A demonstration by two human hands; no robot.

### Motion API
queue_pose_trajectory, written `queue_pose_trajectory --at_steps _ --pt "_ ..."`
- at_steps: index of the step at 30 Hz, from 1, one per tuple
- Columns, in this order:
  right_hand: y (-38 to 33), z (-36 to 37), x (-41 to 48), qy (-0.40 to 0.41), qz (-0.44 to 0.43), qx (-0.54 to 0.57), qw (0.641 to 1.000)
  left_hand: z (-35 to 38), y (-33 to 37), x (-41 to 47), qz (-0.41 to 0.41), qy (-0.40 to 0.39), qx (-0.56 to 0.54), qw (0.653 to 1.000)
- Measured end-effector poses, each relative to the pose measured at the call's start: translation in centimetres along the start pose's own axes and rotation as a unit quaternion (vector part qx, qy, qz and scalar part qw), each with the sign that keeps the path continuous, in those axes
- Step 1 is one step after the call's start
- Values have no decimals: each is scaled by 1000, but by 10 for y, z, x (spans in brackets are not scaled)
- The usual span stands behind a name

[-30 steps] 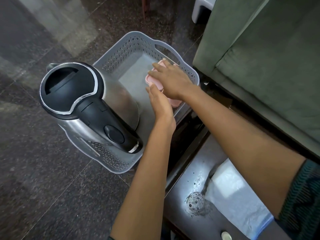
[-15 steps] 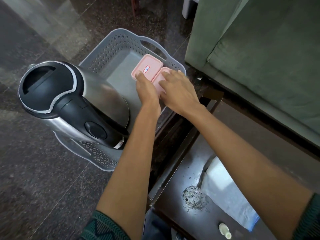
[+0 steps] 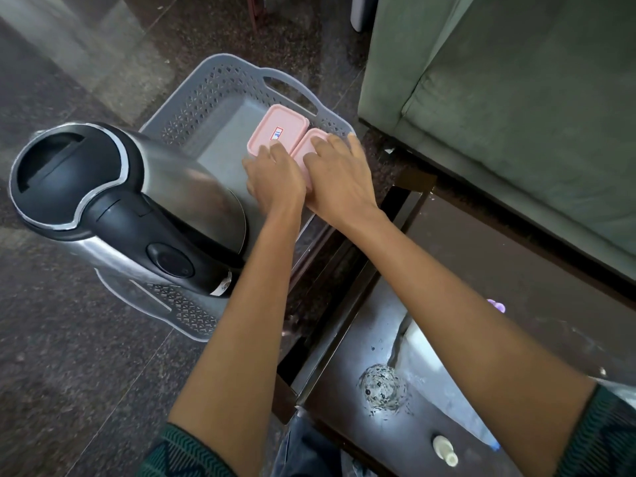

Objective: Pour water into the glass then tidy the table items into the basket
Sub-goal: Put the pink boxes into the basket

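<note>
A grey perforated basket (image 3: 220, 80) stands on the dark floor left of the table. A steel kettle (image 3: 113, 204) with a black lid and handle fills its near-left part. Two pink lidded boxes lie side by side at its far right: one with a small label (image 3: 278, 127), and a second (image 3: 311, 146) mostly hidden under my right hand. My left hand (image 3: 275, 177) rests on the near edge of the labelled box, fingers curled over it. My right hand (image 3: 339, 177) lies flat on the other box with fingers spread.
A dark glossy table (image 3: 499, 277) is at lower right, with a white cloth (image 3: 437, 376) and a small cream-coloured object (image 3: 445, 451) near its front edge. A green sofa (image 3: 516, 98) stands behind the table. The floor is dark speckled stone.
My hands spread the two pink boxes apart, so the labelled one now shows uncovered. The hands drew back slightly toward me, and the view shifted a little.
</note>
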State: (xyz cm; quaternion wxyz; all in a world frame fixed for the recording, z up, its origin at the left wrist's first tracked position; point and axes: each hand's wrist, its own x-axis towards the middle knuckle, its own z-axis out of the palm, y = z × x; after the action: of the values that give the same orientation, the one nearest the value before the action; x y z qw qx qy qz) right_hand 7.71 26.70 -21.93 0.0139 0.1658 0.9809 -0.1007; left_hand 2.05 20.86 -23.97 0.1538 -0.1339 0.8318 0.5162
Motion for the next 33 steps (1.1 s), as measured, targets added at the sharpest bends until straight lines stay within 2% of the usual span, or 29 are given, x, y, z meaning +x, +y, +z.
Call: queue_pose_trajectory --at_steps 4,9,14,18,20,22,25,26,28,30,33 --pt "3 2 -11 24 19 8 999 10 21 9 -5 42 65 997" --pt "6 0 -17 -11 48 -1 999 16 20 15 -2 27 131 991" --pt "-2 -4 -10 -18 73 -10 997 17 14 12 -29 40 114 992" --pt "-6 -1 -9 -27 92 -10 995 14 15 12 -14 37 105 994" --pt "-7 -1 -13 -8 89 4 996 13 16 11 -20 35 97 995" --pt "-7 -1 -24 63 80 16 995 15 18 4 -13 49 102 994" --pt "1 -3 -51 189 90 40 977 19 24 -19 85 83 161 980" --pt "5 -3 -60 202 96 47 974 21 25 -29 145 81 192 967" --pt "22 -7 -80 214 119 58 968 27 23 -58 295 58 253 920" --pt "46 -13 -103 219 150 66 962 35 18 -92 419 4 253 872" --pt "90 -21 -152 225 191 94 951 50 6 -151 518 -129 183 826"
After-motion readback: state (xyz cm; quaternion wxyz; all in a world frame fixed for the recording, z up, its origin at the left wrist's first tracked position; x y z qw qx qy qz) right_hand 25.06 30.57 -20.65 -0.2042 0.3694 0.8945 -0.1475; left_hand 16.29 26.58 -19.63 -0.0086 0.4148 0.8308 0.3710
